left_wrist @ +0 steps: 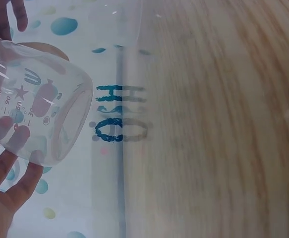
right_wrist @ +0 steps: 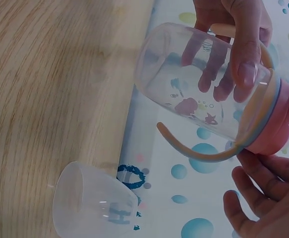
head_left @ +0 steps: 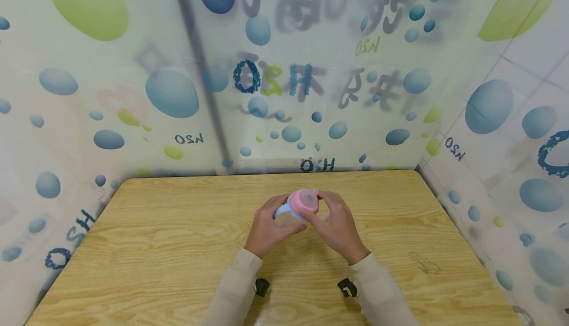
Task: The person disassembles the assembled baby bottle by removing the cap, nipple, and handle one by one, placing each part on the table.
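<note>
Both hands hold a clear baby bottle (right_wrist: 194, 84) above the table, tilted. It has a pink collar (right_wrist: 278, 124) and a curved tan-and-blue handle (right_wrist: 199, 158). My left hand (head_left: 271, 224) grips the bottle's body, its fingers spread along the printed clear wall (left_wrist: 45, 99). On the other side, my right hand (head_left: 340, 224) pinches the pink collar, thumb on its near side. The bottle's base points away from the right hand in the right wrist view. A translucent cup-shaped cover (right_wrist: 94, 203) stands on the table close by.
The wooden table (head_left: 178, 247) reaches back to a patterned curtain (head_left: 275, 133) with blue and green spots. Similar curtains hang at left (head_left: 49, 133) and right (head_left: 502, 168). Dark small devices sit near both wrists.
</note>
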A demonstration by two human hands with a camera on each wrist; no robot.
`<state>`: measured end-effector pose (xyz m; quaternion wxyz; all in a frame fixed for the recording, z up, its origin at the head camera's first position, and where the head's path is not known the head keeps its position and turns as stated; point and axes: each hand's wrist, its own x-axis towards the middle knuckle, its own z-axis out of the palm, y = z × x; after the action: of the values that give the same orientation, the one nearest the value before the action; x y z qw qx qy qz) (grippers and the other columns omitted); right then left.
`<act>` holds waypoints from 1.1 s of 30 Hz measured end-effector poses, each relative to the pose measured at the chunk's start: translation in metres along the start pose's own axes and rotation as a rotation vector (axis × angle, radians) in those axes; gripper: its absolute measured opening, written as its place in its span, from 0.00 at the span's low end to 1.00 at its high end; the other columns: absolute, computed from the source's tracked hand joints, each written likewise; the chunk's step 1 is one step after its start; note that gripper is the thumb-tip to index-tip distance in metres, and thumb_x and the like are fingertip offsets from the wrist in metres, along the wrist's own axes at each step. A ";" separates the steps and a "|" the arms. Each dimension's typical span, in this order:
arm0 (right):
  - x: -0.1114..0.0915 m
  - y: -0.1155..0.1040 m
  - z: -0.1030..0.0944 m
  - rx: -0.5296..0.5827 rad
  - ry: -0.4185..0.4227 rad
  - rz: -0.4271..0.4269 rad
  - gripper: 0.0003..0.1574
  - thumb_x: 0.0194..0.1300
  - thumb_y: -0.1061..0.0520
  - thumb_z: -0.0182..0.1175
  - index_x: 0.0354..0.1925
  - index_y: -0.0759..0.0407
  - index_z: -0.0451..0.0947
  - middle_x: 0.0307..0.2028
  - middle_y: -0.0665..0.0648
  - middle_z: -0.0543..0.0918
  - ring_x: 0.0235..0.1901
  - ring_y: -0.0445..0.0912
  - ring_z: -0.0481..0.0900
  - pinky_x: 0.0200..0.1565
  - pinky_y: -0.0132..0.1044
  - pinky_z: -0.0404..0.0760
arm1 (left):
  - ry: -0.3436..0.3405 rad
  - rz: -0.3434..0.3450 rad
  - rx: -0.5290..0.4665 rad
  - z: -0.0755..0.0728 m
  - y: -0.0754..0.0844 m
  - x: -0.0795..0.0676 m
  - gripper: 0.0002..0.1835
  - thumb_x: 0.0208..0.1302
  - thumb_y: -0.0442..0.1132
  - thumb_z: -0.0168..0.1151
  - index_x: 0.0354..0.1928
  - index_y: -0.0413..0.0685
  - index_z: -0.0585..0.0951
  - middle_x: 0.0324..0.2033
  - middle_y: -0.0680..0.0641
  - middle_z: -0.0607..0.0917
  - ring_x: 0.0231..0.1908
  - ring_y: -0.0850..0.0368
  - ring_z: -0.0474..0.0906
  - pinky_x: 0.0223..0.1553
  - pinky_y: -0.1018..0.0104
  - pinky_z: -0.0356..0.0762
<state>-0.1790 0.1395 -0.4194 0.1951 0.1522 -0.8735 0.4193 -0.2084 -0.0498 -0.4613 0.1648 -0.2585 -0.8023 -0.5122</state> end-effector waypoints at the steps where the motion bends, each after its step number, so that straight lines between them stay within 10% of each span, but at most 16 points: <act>1: 0.000 0.000 0.000 -0.001 -0.001 -0.009 0.30 0.61 0.47 0.71 0.56 0.61 0.79 0.53 0.58 0.82 0.55 0.53 0.76 0.56 0.58 0.74 | -0.001 0.002 -0.001 0.000 0.000 0.000 0.37 0.45 0.48 0.83 0.60 0.51 0.80 0.53 0.54 0.83 0.47 0.59 0.79 0.44 0.60 0.80; 16: 0.002 0.004 -0.005 0.198 -0.180 -0.063 0.30 0.69 0.51 0.64 0.65 0.54 0.71 0.60 0.53 0.75 0.60 0.49 0.72 0.60 0.61 0.70 | -0.033 -0.014 -0.087 -0.001 -0.001 0.000 0.39 0.41 0.37 0.85 0.60 0.46 0.79 0.54 0.48 0.83 0.51 0.53 0.80 0.51 0.53 0.79; 33: 0.005 0.006 -0.009 0.294 -0.219 -0.068 0.32 0.67 0.60 0.65 0.67 0.61 0.69 0.63 0.58 0.75 0.62 0.53 0.71 0.59 0.59 0.69 | -0.074 -0.006 -0.117 -0.012 0.034 0.002 0.36 0.43 0.31 0.82 0.58 0.38 0.79 0.53 0.43 0.84 0.51 0.51 0.80 0.52 0.54 0.79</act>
<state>-0.1839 0.1496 -0.4164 0.0886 0.2530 -0.8131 0.5167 -0.1898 -0.0486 -0.4302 0.1182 -0.2839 -0.7774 -0.5487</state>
